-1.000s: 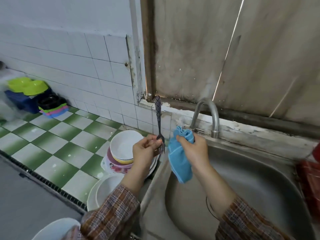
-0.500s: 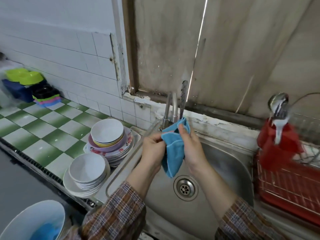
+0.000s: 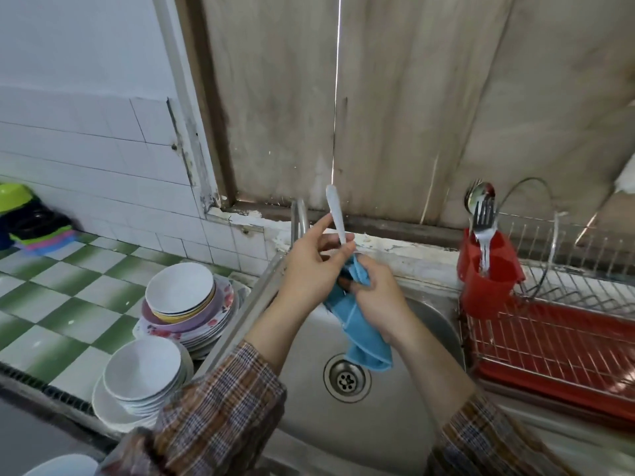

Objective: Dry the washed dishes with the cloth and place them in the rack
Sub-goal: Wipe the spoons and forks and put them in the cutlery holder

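Bowl stacks (image 3: 178, 293): two piles of bowls and plates sit on the counter, well to the left of the left hand. They appear not yet dried.
Left hand (image 3: 309, 269): thumb and fingers pinch the utensil's handle, with the forefinger stretched up beside it.
Utensil (image 3: 335, 214): it stands nearly upright, with the handle rising above the left hand. Its lower end is buried in the cloth, so I cannot tell whether it is a fork or a spoon.
Cloth (image 3: 360, 334): the blue cloth is bunched round the utensil's lower end between the two hands, and its tail hangs below the right hand over the sink (image 3: 395, 441).
Right hand (image 3: 378, 293): its fingers are curled tight on the cloth, squeezing it against the utensil.
Cutlery holder (image 3: 488, 269): the red holder, to the right of the right hand, already holds a fork and spoon (image 3: 482, 214).
Rack (image 3: 556, 338): its wire floor, to the right of and below the holder, shows no dishes.
Done: probably only a little cutlery.
Left: finish this utensil and put it in the holder, then both stacks.
Change: a second ago the cloth hung beside the utensil without touching it, and now it wraps the working end. The left forefinger has also lifted off the cloth since half a second ago.
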The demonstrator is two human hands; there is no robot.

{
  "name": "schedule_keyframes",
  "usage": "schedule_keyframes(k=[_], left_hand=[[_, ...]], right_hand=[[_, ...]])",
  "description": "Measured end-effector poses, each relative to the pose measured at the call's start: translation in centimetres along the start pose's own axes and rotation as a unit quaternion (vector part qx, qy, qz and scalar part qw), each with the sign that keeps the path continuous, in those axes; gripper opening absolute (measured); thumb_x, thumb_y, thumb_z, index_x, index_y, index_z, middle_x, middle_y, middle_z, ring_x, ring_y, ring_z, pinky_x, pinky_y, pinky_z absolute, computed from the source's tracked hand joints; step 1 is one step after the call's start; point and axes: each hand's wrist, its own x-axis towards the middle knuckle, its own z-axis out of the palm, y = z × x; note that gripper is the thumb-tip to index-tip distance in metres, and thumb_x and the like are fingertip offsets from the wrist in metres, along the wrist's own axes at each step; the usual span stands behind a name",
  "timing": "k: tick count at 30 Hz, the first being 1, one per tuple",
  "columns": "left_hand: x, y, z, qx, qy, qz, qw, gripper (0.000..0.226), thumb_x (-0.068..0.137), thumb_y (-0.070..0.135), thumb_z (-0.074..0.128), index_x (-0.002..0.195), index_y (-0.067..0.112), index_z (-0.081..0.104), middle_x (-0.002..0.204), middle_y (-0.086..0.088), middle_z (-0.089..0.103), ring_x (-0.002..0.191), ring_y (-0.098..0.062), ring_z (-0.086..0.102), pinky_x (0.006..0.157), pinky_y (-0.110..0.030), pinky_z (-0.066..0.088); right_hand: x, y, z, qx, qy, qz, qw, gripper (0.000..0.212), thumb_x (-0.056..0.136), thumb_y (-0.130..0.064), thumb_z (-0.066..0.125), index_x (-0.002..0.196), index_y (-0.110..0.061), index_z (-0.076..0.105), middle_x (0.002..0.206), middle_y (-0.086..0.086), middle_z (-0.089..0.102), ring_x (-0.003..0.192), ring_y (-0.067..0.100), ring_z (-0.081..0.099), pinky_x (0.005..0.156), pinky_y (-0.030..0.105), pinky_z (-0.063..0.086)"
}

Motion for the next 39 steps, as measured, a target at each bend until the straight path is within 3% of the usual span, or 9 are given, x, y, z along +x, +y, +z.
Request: schedule_keyframes(k=[3,5,12,19,22,27,33,36,39], left_hand=[[0.7,0.9,0.3,-0.129,0.007,-0.04,0.991,0.038,0.084,-0.003,0.068,0.118,0.013,0.063,0.081,-0.009,0.074,0.081,-0.02,0.068,0.087,-0.036,0.055],[0.8,1.2,0.3,-0.227,-0.004,-0.065,0.972,0.033,0.084,-0.011,0.063,0.11,0.011,0.065,0.075,-0.008,0.073,0.077,-0.021,0.069,0.087,-0.038,0.055],[1.3,2.0,0.4,-0.344,-0.043,-0.057,0.936,0.035,0.089,-0.017,0.046,0.106,0.009,0.063,0.077,-0.011,0.074,0.076,-0.02,0.073,0.076,-0.027,0.059],[1.3,2.1,1.3,-0.381,-0.007,-0.049,0.923,0.035,0.087,-0.017,0.05,0.115,0.002,0.062,0.079,-0.013,0.074,0.075,-0.021,0.073,0.076,-0.026,0.059],[1.1,2.0,1.7,-0.378,0.007,-0.031,0.925,0.036,0.089,-0.014,0.052,0.121,0.002,0.059,0.079,-0.009,0.075,0.074,-0.018,0.073,0.075,-0.025,0.057],[1.1,1.6,2.0,-0.308,-0.045,0.005,0.95,0.04,0.092,-0.002,0.056,0.127,0.018,0.055,0.083,-0.009,0.075,0.085,-0.022,0.073,0.083,-0.032,0.058],[1.6,2.4,1.9,-0.28,-0.054,0.022,0.958,0.043,0.091,-0.011,0.052,0.133,-0.003,0.048,0.074,-0.003,0.075,0.073,-0.015,0.073,0.072,-0.024,0.058],[2.5,3.2,1.8,-0.294,-0.024,0.05,0.954,0.046,0.092,-0.012,0.05,0.137,-0.006,0.041,0.071,0.001,0.074,0.069,-0.012,0.073,0.066,-0.023,0.056],[3.1,3.5,1.4,-0.291,-0.019,0.064,0.954,0.048,0.093,-0.011,0.049,0.139,-0.002,0.04,0.072,0.002,0.074,0.072,-0.012,0.073,0.067,-0.023,0.056]], right_hand=[[-0.4,-0.1,0.7,0.099,0.003,0.009,0.995,0.016,0.095,-0.024,0.058,0.103,-0.029,0.071,0.1,-0.001,0.073,0.097,0.018,0.068,0.091,0.036,0.052],[-0.5,-0.3,0.9,0.213,0.014,0.048,0.976,0.026,0.096,-0.041,0.054,0.094,-0.026,0.075,0.094,0.002,0.074,0.092,0.021,0.069,0.09,0.041,0.051],[-0.8,-0.8,0.4,0.159,-0.007,-0.013,0.987,0.024,0.094,-0.001,0.056,0.107,-0.018,0.065,0.098,0.0,0.074,0.092,0.016,0.069,0.081,0.028,0.056],[-1.8,-0.5,-1.2,0.113,-0.018,0.015,0.993,0.029,0.092,0.0,0.059,0.117,-0.015,0.063,0.104,0.006,0.073,0.093,0.021,0.069,0.079,0.031,0.057],[-2.0,-1.3,-1.2,0.058,0.04,0.035,0.997,0.006,0.094,-0.01,0.061,0.095,-0.015,0.065,0.086,0.007,0.069,0.076,0.02,0.066,0.07,0.03,0.055],[-1.6,-2.3,-0.9,-0.042,0.161,0.02,0.986,0.033,0.098,-0.034,0.054,0.076,-0.009,0.055,0.07,0.008,0.052,0.065,0.016,0.049,0.061,0.029,0.039],[-1.6,-1.9,-0.5,0.059,0.157,0.005,0.986,0.007,0.096,-0.013,0.057,0.096,-0.015,0.064,0.095,0.019,0.066,0.084,0.034,0.065,0.079,0.046,0.055],[-2.1,-1.5,-0.3,0.166,0.106,0.037,0.98,0.025,0.094,0.0,0.057,0.105,-0.021,0.063,0.098,0.013,0.07,0.082,0.028,0.067,0.076,0.042,0.058],[-2.3,-1.8,-0.4,0.169,0.093,0.049,0.98,0.021,0.093,0.0,0.058,0.105,-0.016,0.064,0.085,0.007,0.07,0.072,0.021,0.067,0.065,0.034,0.058]])
